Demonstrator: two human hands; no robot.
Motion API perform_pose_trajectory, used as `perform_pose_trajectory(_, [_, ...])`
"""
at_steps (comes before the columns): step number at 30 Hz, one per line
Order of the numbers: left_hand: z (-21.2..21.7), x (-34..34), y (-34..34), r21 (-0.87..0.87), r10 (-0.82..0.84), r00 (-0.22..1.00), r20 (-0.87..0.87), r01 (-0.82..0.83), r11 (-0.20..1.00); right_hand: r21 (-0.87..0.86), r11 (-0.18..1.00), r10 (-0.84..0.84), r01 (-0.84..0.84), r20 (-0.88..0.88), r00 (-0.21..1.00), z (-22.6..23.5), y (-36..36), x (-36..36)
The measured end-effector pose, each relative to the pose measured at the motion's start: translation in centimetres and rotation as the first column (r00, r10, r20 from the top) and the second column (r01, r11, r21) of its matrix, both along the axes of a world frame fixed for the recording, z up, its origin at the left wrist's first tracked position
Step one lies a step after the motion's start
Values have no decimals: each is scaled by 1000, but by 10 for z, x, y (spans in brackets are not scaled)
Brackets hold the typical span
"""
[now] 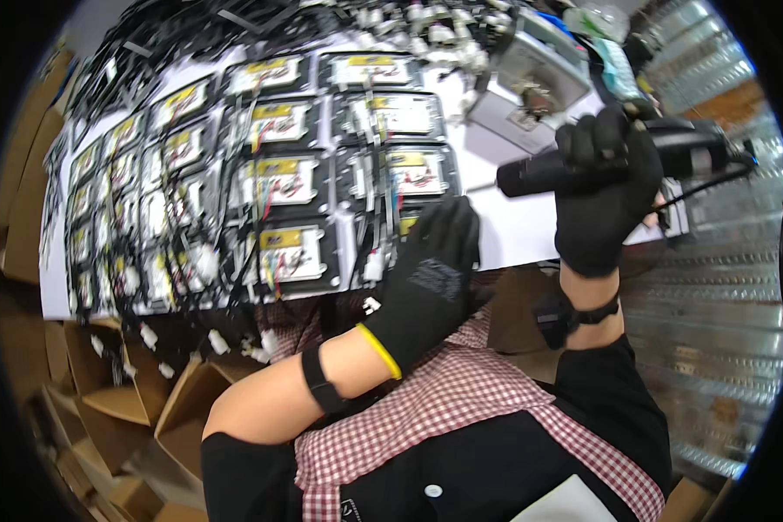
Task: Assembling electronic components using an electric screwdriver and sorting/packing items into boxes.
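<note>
1. White table (515,228), its left side covered by rows of black-framed units (292,258); a heap of black strips and leads (187,39) lies along the far edge, too tangled to sort by eye.
2. Grey bin (544,54), far right; the small metal bits inside are too tiny to name.
3. Black handheld tool (524,176), over the table's right side. My right hand (607,187) wraps its middle, fingers curled round it. Probably rigid and fairly heavy; best held round the thick body, cable clear. My fist hides the middle; can't make out which end works.
4. My left hand (433,277): palm down, fingers straight and together, over the nearest unit on the right. Pressing or hovering, can't tell.
5. That unit (408,224): mostly under my glove, yellow strip showing. Likely light, stiff-framed, fragile-boarded; lift by the rim.
6. White plugs (218,342) past the near edge: blurred, leads likely limp, easily snagged.
</note>
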State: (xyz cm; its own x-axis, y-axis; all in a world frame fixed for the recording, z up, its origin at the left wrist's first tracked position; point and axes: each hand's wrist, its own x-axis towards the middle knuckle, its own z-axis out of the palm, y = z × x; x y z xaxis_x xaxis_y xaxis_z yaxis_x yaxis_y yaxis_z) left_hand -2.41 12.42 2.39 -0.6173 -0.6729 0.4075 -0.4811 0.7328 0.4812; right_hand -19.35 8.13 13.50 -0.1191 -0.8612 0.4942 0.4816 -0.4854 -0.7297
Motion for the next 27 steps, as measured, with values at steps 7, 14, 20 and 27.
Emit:
perform_pose_trajectory(7, [-24, 3, -2, 126, 0, 993, -116, 15, 992, 140, 990, 3, 24, -190, 982, -20, 24, 82])
perform_pose_trajectory(14, [-5, 36, 13, 3, -100, 986, -133, 101, 995, 19, 995, 95, -94, -154, 983, -25, 11, 75])
perform_pose_trajectory(20, [27, 92, 9, -9, 94, 996, 1, -94, 996, 19, 998, 62, -60, -141, 988, -25, 8, 68])
perform_pose_trajectory(27, [-3, 105, -4, 91, 140, 985, -103, -131, 987, 31, 989, 147, -144, -111, 983, -28, 7, 67])
